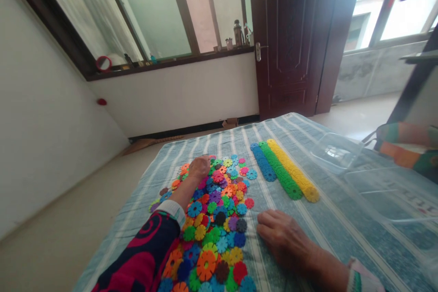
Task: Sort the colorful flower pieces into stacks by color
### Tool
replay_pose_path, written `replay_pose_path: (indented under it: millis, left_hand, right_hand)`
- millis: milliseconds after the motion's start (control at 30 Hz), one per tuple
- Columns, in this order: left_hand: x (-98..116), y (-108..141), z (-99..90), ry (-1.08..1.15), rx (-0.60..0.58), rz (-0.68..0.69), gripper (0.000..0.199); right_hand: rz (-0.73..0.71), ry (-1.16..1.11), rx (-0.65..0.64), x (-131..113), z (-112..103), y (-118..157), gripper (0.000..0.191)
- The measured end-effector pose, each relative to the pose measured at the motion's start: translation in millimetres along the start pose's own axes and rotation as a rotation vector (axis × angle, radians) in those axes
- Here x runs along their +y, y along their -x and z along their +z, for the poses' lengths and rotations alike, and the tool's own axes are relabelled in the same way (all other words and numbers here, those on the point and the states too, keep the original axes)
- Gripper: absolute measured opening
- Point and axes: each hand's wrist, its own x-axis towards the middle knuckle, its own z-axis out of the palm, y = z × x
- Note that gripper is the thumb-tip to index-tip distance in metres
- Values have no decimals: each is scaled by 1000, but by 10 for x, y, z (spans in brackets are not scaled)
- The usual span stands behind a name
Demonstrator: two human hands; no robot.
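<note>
While the left hand (200, 167) reaches into the heap of multicoloured notched plastic discs (215, 196) at lower centre, its grip hidden, the loosely curled right hand (285, 239) rests beside them, contents unclear. Right of centre, blue (263, 163), green (280, 171) and yellow disc rows (293, 171) lie side by side, apparently grouped by colour.

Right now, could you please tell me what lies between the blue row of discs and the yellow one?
A green row of discs lies between the blue row and the yellow row, as the head view shows.
</note>
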Motion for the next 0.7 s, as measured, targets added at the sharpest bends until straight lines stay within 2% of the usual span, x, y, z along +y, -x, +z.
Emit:
replay_pose_path:
  millis: [100, 167, 333, 433, 567, 700]
  left_hand:
    - [135, 80, -103, 50, 37, 59, 32]
    - [321, 170, -138, 129, 23, 162, 31]
    - [1012, 527, -105, 517, -99, 471, 28]
    - [1414, 729, -40, 587, -163, 584, 26]
    - [1774, 847, 79, 573, -200, 625, 25]
    - [1953, 839, 180, 512, -211, 634, 25]
  right_hand:
    - [-14, 40, -13, 3, -14, -7, 18]
    - [-41, 78, -23, -2, -34, -15, 16]
    - [-124, 147, -38, -10, -81, -50, 11]
    - [-135, 165, -43, -3, -82, -65, 11]
    - [-125, 167, -50, 10, -67, -65, 8]
    - [-121, 153, -70, 22, -63, -65, 8]
